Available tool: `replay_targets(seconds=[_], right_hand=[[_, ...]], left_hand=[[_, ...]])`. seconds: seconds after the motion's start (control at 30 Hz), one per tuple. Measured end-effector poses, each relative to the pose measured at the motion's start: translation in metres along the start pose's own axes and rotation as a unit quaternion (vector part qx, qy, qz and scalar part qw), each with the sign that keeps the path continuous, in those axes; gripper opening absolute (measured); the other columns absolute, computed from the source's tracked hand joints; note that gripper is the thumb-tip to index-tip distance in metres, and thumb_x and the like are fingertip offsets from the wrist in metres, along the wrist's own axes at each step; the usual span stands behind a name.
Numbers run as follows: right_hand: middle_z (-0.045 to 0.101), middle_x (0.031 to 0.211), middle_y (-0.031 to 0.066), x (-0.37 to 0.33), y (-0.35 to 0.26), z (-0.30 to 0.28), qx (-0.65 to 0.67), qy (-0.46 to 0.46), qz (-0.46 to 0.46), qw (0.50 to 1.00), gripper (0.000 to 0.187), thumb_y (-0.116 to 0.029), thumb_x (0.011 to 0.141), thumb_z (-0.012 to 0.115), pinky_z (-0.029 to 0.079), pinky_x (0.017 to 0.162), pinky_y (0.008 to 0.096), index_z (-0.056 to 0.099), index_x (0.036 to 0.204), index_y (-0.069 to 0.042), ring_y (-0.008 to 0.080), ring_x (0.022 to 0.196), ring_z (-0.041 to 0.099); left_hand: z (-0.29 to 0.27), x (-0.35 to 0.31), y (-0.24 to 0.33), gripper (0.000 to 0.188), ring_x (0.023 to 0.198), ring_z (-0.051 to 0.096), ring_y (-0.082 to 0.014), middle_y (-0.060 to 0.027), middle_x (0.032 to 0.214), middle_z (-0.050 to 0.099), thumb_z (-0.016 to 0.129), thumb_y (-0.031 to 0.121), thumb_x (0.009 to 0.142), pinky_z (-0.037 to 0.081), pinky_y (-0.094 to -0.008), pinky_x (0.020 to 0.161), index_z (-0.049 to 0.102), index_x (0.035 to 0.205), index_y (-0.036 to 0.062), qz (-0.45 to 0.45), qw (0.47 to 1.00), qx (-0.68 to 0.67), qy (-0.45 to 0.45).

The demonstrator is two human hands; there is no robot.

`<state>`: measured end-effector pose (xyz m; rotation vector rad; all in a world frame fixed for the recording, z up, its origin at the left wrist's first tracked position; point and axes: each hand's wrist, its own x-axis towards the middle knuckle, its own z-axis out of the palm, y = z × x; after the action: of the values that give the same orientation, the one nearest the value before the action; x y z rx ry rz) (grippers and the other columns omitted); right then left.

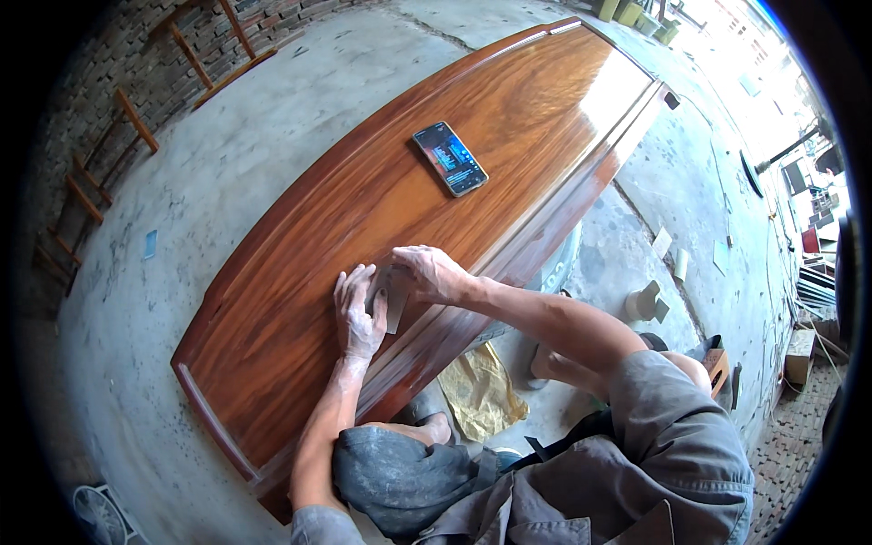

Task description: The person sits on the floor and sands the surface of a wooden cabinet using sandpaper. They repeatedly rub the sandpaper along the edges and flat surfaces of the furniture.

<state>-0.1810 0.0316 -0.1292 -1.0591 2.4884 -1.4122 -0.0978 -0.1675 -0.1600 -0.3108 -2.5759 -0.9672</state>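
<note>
A long, glossy reddish-brown wooden panel [300,263] with a raised border lies slantwise before me. Above its near part, my left hand [358,316] and my right hand [434,274] are close together, both dusted with white powder. Between them is a small greyish piece of sandpaper [397,307], its lower corner hanging down. The left thumb and fingers pinch its left side. My right hand's fingers curl over its upper right, partly hiding it. Farther up the panel rests a smartphone [451,159] with its screen lit.
Whitish dust coats the panel's near edge [509,241]. Below lies a crumpled yellowish sheet [481,391] on the concrete floor [191,236]. Curled paper pieces [646,302] lie to the right. Wooden frames [136,120] stand by the brick wall at far left; a fan [100,513] is at lower left.
</note>
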Motion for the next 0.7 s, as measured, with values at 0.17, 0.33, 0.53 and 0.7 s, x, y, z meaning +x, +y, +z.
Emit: replay_targets(seconds=[0.17,0.33,0.53,0.7], right_hand=[[0.071,0.09,0.0238,-0.005,0.004,0.0,0.057,0.187,0.183,0.963,0.017,-0.007,0.091,0.06,0.057,0.076,0.0434,0.065,0.106,0.0,0.0382,0.086,0.072],[0.072,0.089,0.024,-0.003,0.01,-0.003,0.025,0.198,0.242,0.95,0.018,-0.012,0.091,0.061,0.057,0.077,0.0455,0.065,0.104,0.0,0.0408,0.086,0.072],[0.068,0.116,0.0165,0.009,0.011,-0.014,-0.173,0.132,0.059,0.974,0.041,-0.013,0.084,0.072,0.047,0.102,0.0437,0.066,0.123,-0.003,0.0359,0.117,0.06],[0.068,0.109,0.0136,0.025,0.002,-0.016,-0.294,-0.05,0.025,0.954,0.031,-0.019,0.084,0.072,0.047,0.099,0.0442,0.07,0.11,-0.003,0.0312,0.114,0.058]], left_hand=[[0.0,0.002,0.018,0.042,0.135,0.046,-0.0405,-0.0189,0.14,0.055,0.062,0.02,0.099,0.03,-0.0555,0.118,0.059,0.135,-0.0001,0.07,0.989,0.105,0.071],[-0.001,0.008,0.025,0.034,0.122,0.054,-0.0325,-0.0134,0.124,0.064,0.068,0.018,0.09,0.037,-0.0506,0.11,0.069,0.118,0.0,0.101,0.989,0.103,-0.03],[0.002,0.002,0.018,0.031,0.121,0.056,-0.0309,-0.0135,0.124,0.063,0.066,0.018,0.091,0.039,-0.0522,0.111,0.07,0.116,0.0003,0.104,0.987,0.119,-0.023],[-0.001,-0.001,0.015,0.03,0.11,0.058,-0.0368,-0.0155,0.114,0.064,0.067,0.019,0.09,0.043,-0.0512,0.107,0.07,0.113,-0.0005,0.111,0.989,0.094,-0.006]])
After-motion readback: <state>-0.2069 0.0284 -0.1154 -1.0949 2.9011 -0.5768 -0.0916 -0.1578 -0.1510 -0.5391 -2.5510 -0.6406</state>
